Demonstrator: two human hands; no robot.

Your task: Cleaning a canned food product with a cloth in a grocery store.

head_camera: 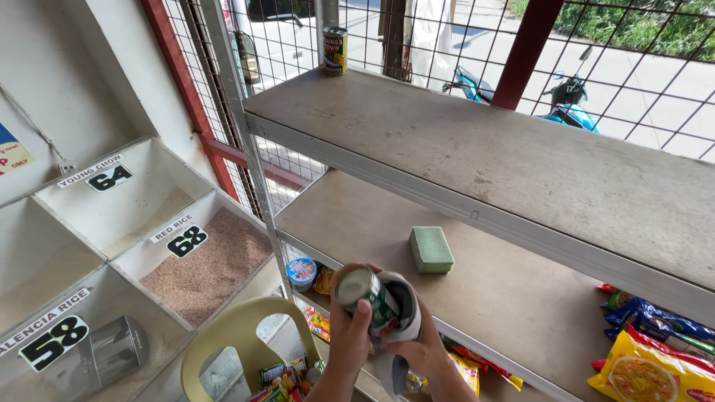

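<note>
The left hand [348, 335] has its fingers [360, 321] closed round a green-labelled can [366, 296], held tilted in front of the middle shelf [387, 223]; the right hand [426, 348] presses a grey cloth [406, 313] against the can's side, fingers wrapped behind it. The can seems mid-wipe; turning it calls for a steady left grip. A green sponge [430, 249] lies on that shelf, another can [334, 50] on the top shelf [521, 156].
</note>
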